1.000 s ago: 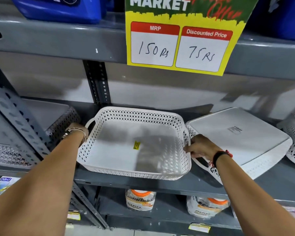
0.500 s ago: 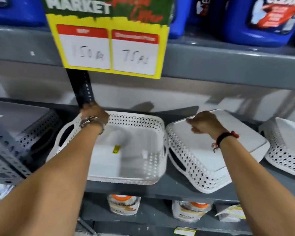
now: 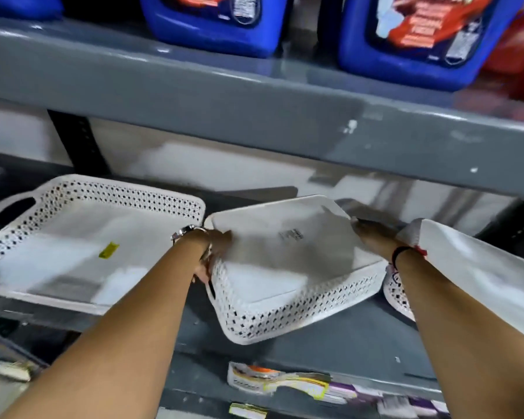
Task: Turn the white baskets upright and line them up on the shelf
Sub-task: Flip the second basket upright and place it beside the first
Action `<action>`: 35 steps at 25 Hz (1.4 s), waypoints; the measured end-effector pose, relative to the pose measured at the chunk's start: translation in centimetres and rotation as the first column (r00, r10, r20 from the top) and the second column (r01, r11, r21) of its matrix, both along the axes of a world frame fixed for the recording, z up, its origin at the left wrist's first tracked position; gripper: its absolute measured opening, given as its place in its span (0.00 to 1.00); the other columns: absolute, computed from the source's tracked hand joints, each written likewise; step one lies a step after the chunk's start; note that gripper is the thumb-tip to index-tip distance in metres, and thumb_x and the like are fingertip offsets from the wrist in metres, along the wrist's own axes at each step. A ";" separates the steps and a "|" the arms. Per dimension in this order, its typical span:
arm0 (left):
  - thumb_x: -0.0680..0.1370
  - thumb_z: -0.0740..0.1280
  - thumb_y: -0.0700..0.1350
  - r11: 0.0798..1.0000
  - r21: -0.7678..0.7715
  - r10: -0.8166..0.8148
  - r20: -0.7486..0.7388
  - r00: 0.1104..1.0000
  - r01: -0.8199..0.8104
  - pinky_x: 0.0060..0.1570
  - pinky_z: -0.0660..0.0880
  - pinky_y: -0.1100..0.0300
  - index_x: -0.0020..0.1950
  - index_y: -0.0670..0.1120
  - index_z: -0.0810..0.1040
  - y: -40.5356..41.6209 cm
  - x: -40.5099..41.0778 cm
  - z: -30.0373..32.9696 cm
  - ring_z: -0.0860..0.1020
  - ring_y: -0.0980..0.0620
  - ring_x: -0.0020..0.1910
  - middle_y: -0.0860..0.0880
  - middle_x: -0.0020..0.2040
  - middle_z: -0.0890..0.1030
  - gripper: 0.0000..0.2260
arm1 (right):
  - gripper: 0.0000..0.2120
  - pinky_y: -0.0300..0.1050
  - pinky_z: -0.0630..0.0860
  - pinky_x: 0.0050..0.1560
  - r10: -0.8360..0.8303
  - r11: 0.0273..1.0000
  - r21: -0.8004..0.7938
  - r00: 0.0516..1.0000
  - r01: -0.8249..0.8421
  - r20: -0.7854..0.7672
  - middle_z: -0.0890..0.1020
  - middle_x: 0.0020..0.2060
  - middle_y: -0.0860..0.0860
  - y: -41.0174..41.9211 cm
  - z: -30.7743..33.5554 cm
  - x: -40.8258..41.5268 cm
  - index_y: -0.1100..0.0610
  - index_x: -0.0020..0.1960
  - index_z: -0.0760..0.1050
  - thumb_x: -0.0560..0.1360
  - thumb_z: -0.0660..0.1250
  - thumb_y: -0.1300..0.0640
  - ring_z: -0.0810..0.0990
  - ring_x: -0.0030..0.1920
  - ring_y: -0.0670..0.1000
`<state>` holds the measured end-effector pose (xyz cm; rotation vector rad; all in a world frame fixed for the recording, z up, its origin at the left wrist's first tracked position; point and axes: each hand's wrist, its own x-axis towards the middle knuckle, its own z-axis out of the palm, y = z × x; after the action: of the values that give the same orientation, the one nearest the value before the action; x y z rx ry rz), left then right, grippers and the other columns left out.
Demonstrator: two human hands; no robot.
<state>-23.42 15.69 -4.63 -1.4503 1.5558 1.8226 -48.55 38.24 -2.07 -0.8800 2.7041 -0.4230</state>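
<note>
An upright white basket (image 3: 82, 243) with a yellow sticker inside sits at the left of the grey shelf (image 3: 330, 337). Beside it lies an upside-down white basket (image 3: 288, 267), its flat bottom facing up. My left hand (image 3: 214, 252) grips that basket's left side near the handle. My right hand (image 3: 375, 237) holds its right edge. A third white basket (image 3: 472, 267), also turned over and tilted, lies at the far right, partly behind my right forearm.
The grey upper shelf (image 3: 254, 116) hangs low above the baskets and carries blue detergent jugs (image 3: 215, 22). A dark upright post (image 3: 73, 140) stands at the back left. Packaged goods (image 3: 279, 382) lie on the shelf below.
Both hands left the upright basket and moved right onto the upside-down middle basket. The view has swung right, so the price sign is out of sight.
</note>
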 end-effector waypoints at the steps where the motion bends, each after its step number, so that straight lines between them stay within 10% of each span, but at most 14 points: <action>1: 0.64 0.61 0.71 1.000 -0.005 0.009 0.008 1.000 -0.009 0.69 0.66 0.41 0.69 0.43 0.67 0.1 -0.1 -0.9 0.69 0.39 0.70 0.40 0.68 0.73 0.43 | 0.20 0.51 0.67 0.67 -0.050 0.997 -0.053 0.996 0.054 0.073 0.74 0.66 0.59 -0.1 -0.5 -0.6 0.53 0.59 0.77 0.79 0.50 0.47 0.72 0.66 0.59; 6: 0.78 0.56 0.56 0.988 -0.127 0.079 -0.105 0.991 -0.093 0.62 0.71 0.38 0.67 0.41 0.68 2.0 -0.3 0.1 0.73 0.38 0.64 0.40 0.64 0.74 0.24 | 0.25 0.50 0.70 0.61 -0.178 0.931 -0.223 0.893 0.288 0.413 0.77 0.62 0.57 0.6 -1.3 -2.0 0.57 0.61 0.74 0.76 0.51 0.42 0.73 0.63 0.61; 8: 0.80 0.57 0.50 0.976 -0.090 0.162 -0.292 0.943 -0.196 0.53 0.77 0.48 0.53 0.38 0.73 2.4 0.0 2.2 0.79 0.44 0.49 0.41 0.45 0.79 0.15 | 0.16 0.28 0.72 0.47 -0.193 0.828 -0.414 0.885 0.379 0.425 0.83 0.46 0.40 1.1 0.0 -1.5 0.46 0.47 0.72 0.76 0.50 0.39 0.77 0.57 0.51; 11: 0.81 0.52 0.52 0.899 0.057 0.380 -0.593 0.710 -0.434 0.30 0.79 0.67 0.40 0.42 0.74 2.6 0.2 7.5 0.82 0.54 0.27 0.47 0.27 0.84 0.19 | 0.18 0.24 0.72 0.41 -0.001 0.383 -0.735 0.796 0.560 0.606 0.83 0.31 0.35 2.3 4.0 -0.1 0.46 0.45 0.72 0.75 0.49 0.36 0.79 0.39 0.34; 13: 0.79 0.47 0.61 0.863 0.182 0.454 -0.688 0.566 -0.471 0.52 0.79 0.62 0.54 0.42 0.75 1.5 -0.1 10.0 0.83 0.51 0.52 0.42 0.51 0.84 0.27 | 0.22 0.40 0.78 0.50 0.119 0.218 -0.747 0.742 0.629 0.660 0.85 0.41 0.43 3.9 5.8 0.4 0.51 0.47 0.81 0.76 0.51 0.42 0.82 0.46 0.45; 15: 0.80 0.49 0.59 0.859 0.148 0.465 -0.627 0.626 -0.490 0.49 0.80 0.56 0.59 0.40 0.72 0.6 0.0 10.6 0.80 0.47 0.54 0.41 0.54 0.78 0.25 | 0.24 0.42 0.81 0.43 0.167 0.290 -0.723 0.711 0.627 0.683 0.86 0.34 0.46 5.8 6.3 1.3 0.51 0.35 0.83 0.77 0.52 0.48 0.84 0.39 0.47; 18: 0.82 0.54 0.40 0.939 -0.206 0.188 -0.358 0.914 -0.274 0.31 0.82 0.59 0.48 0.37 0.73 0.8 1.1 9.0 0.79 0.49 0.26 0.45 0.36 0.73 0.10 | 0.17 0.37 0.78 0.30 -0.012 0.619 -0.558 0.717 0.553 0.697 0.84 0.24 0.48 8.5 4.7 2.6 0.55 0.31 0.79 0.76 0.59 0.61 0.81 0.34 0.52; 21: 0.81 0.53 0.33 0.947 -0.320 -0.026 -0.161 0.987 -0.027 0.20 0.78 0.63 0.41 0.35 0.70 1.8 1.9 8.4 0.80 0.47 0.23 0.40 0.36 0.72 0.11 | 0.06 0.41 0.77 0.37 -0.207 0.854 -0.306 0.814 0.422 0.543 0.85 0.28 0.53 9.5 2.5 3.6 0.62 0.35 0.76 0.71 0.67 0.67 0.81 0.31 0.53; 25: 0.79 0.59 0.32 0.810 -0.537 -0.204 0.116 0.972 0.234 0.49 0.77 0.55 0.37 0.33 0.74 1.8 2.0 8.1 0.84 0.44 0.36 0.33 0.51 0.81 0.11 | 0.03 0.44 0.80 0.35 -0.309 0.910 -0.126 0.849 0.395 0.427 0.81 0.36 0.60 9.3 1.8 4.7 0.66 0.41 0.76 0.69 0.69 0.67 0.80 0.36 0.57; 28: 0.76 0.63 0.31 0.715 -0.590 -0.289 0.240 0.927 0.375 0.39 0.81 0.58 0.40 0.31 0.77 2.1 2.1 8.2 0.85 0.48 0.32 0.32 0.58 0.80 0.07 | 0.05 0.38 0.79 0.28 -0.333 0.917 -0.053 0.829 0.396 0.450 0.79 0.33 0.59 9.6 1.6 5.3 0.68 0.46 0.76 0.70 0.67 0.71 0.80 0.34 0.55; 35: 0.74 0.67 0.32 0.612 -0.528 -0.407 0.429 0.806 0.590 0.45 0.79 0.58 0.57 0.29 0.77 1.9 1.5 7.4 0.82 0.50 0.32 0.45 0.32 0.86 0.13 | 0.11 0.57 0.79 0.56 -0.324 0.941 0.035 0.868 0.337 0.375 0.84 0.44 0.67 9.6 1.3 5.9 0.74 0.51 0.76 0.70 0.66 0.68 0.83 0.48 0.64</action>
<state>-21.94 17.58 2.73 -1.2177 2.2670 0.7352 -42.69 47.83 -0.78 -0.2900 2.4845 -0.6348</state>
